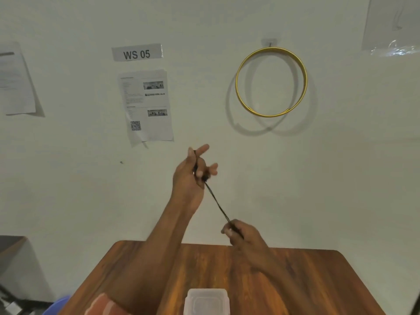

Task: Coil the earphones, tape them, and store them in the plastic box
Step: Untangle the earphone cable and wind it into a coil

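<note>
Head camera view, looking forward and slightly down: black earphones (217, 204), their cord bunched into a thin dark strand, stretch taut in the air above the far edge of a wooden table (306, 280). The strand runs diagonally from upper left to lower right between two raised hands. The left hand (191, 176) is higher and farther from the camera; its lower fingers close around the upper end of the cord, where a dark lump sits, while the index finger and another finger stick out loosely. The right hand (242, 234) is lower and nearer, fingers curled shut, pinching the lower end of the strand. A translucent plastic box (205, 302) rests on the table at the bottom edge, just in front of the person. Behind the hands is a pale wall with a sign reading "WS 05" (137, 53), a printed sheet (147, 105) below it, and a gold hoop (271, 81) hanging from a hook to the right.
</note>
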Action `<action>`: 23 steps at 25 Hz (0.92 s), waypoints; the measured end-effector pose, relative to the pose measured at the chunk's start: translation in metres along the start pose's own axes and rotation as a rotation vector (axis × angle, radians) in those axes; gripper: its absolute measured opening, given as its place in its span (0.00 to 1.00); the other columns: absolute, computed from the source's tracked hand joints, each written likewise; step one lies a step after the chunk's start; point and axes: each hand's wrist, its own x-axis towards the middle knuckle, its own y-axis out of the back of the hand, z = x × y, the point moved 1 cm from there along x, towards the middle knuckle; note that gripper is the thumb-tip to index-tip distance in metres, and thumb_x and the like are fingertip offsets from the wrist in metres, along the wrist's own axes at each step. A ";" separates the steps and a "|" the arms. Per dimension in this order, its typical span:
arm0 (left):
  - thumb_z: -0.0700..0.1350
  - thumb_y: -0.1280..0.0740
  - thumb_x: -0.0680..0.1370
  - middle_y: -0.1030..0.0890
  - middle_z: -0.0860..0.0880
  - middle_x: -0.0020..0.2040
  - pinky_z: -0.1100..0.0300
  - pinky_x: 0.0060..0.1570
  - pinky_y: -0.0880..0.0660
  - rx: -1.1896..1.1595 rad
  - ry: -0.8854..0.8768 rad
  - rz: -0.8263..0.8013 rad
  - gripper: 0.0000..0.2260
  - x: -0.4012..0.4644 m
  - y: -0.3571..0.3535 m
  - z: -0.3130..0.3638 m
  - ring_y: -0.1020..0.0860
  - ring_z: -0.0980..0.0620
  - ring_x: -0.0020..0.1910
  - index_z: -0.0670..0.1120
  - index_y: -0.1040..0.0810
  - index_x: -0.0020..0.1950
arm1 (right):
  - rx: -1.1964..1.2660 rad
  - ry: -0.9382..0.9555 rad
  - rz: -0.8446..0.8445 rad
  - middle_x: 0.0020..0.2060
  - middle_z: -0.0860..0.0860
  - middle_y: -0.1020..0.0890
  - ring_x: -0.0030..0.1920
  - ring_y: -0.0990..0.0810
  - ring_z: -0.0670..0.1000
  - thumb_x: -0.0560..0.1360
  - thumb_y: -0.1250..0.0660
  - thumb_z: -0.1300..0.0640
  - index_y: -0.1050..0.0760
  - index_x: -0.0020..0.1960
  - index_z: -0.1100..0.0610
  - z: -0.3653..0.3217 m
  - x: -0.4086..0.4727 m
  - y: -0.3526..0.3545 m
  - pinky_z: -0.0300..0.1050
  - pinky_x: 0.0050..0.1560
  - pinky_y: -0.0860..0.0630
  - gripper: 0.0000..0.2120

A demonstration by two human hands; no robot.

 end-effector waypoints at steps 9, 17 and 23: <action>0.53 0.44 0.84 0.16 0.45 0.33 0.54 0.37 0.22 1.272 0.016 -0.293 0.16 -0.008 0.057 -0.052 0.20 0.55 0.29 0.45 0.20 0.57 | -0.039 0.134 0.031 0.34 0.44 0.21 0.34 0.27 0.41 0.82 0.38 0.55 0.19 0.48 0.48 -0.053 -0.027 0.051 0.33 0.38 0.30 0.10; 0.57 0.50 0.84 0.41 0.52 0.25 0.61 0.25 0.40 0.089 0.682 -0.378 0.28 -0.115 0.020 -0.077 0.46 0.57 0.20 0.37 0.19 0.52 | -0.002 0.108 0.041 0.24 0.39 0.27 0.24 0.35 0.42 0.82 0.39 0.62 0.20 0.46 0.62 -0.046 0.030 0.072 0.30 0.27 0.38 0.11; 0.57 0.41 0.80 0.39 0.54 0.24 0.63 0.22 0.36 -0.235 0.653 -0.233 0.18 -0.122 0.009 -0.064 0.46 0.57 0.17 0.44 0.28 0.38 | 0.298 -0.173 0.117 0.29 0.56 0.33 0.28 0.37 0.51 0.82 0.38 0.56 0.20 0.37 0.50 0.029 0.005 0.015 0.42 0.30 0.40 0.16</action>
